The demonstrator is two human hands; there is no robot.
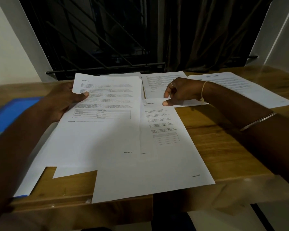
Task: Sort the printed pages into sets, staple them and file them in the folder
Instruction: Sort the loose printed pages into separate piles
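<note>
Sorting step: left hand (63, 102) grips the white printed stack (105, 130); right hand (180, 92) pinches a white printed sheet (165, 155), which next needs its matching set.

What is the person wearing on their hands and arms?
The right hand has a thin metal ring on one finger. A pale knotted thread is tied round that wrist, and a slim silver-coloured metal bangle sits further up the forearm. The left hand and its arm show no jewellery, and no sleeves are visible on either arm.

White pages (98, 139) with grey text, blue folder (10, 112), brown wood-grain table (215, 139)
</note>
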